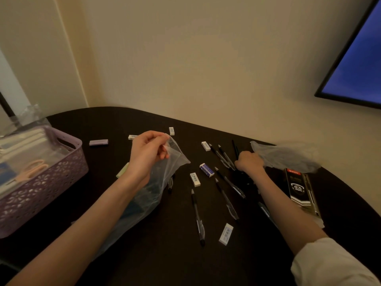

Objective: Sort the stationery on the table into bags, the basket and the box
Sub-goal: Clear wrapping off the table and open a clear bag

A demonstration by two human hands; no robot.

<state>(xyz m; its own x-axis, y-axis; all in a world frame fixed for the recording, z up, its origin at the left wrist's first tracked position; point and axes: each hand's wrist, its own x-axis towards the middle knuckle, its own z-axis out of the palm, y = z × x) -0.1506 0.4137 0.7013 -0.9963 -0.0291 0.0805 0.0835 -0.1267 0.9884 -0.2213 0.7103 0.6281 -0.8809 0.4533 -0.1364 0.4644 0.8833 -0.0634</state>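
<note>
Left hand (147, 150) pinches the rim of a clear bag (165, 172) between thumb and fingertips, holding its mouth up off the table (144, 254). The bag hangs and trails back under the left forearm; dark contents inside, can't identify them.

Right hand (249, 161) is down on the table with fingers curled at a cluster of black pens (224, 159). It looks closed on one or more of them, but the knuckles hide the contact, so can't tell for sure. The hands are well apart.

Risks, my read:
- The bag mouth is held by one pinch only. It's thin film, so it may sag shut or slip before the pens arrive, and pens would hit the rim and roll off.
- Grabbing several pens at once could drop one or scatter its neighbours.
- The second crumpled bag (288, 156) touches the right hand on its far side and could get dragged along when the hand lifts.

Layout from the hands:
- Between the hands: erasers (194, 179), including a blue-sleeved one (206, 170).
- More pens toward the body from the right hand, along the right forearm.
- More erasers beyond the left hand.
- Pen box (299, 190) just outside the right forearm.
- Purple basket (41, 182) well out past the left arm, already holding scissors (33, 169) and packets.
</note>
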